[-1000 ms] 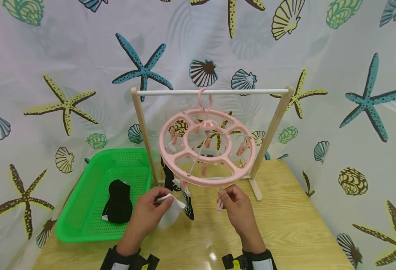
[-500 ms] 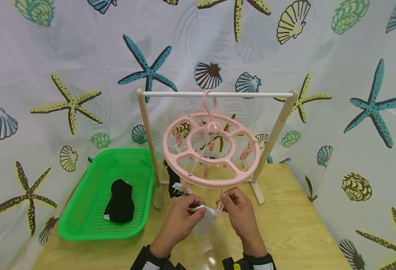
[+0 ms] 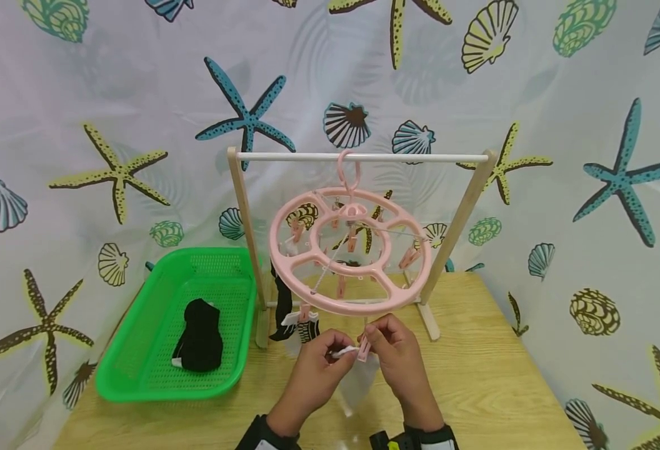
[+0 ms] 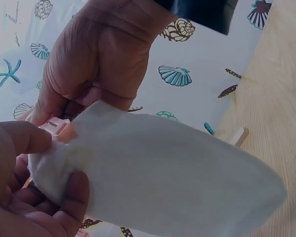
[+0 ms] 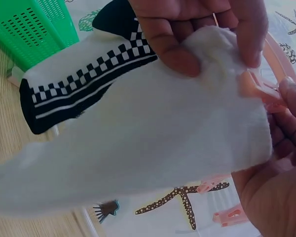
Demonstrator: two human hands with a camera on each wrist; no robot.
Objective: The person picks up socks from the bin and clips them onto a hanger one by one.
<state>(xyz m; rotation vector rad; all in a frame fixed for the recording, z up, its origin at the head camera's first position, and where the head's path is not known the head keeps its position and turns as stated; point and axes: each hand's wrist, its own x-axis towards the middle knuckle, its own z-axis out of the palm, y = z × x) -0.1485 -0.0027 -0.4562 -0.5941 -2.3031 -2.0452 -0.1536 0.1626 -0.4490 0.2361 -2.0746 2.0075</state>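
Seen from the head, the left hand (image 3: 320, 365) is curled closed, thumb and fingers pinching the gathered cuff of the white sock (image 4: 172, 173), which hangs below the ring (image 3: 350, 308) at its six o'clock. The right hand (image 3: 395, 350), at the ring's five o'clock, pinches a pink peg (image 3: 364, 350) between thumb and finger, the tip meeting the cuff; whether it bites the cloth I cannot tell. In the right wrist view the sock's toe points to eight o'clock, a checked sock (image 5: 89, 84) at eleven. The ring hangs from the rack (image 3: 420, 157). At the ring's eight o'clock, the green basket (image 3: 167, 394) sits on the counter (image 3: 476, 375), a black bundle (image 3: 202, 337) inside.
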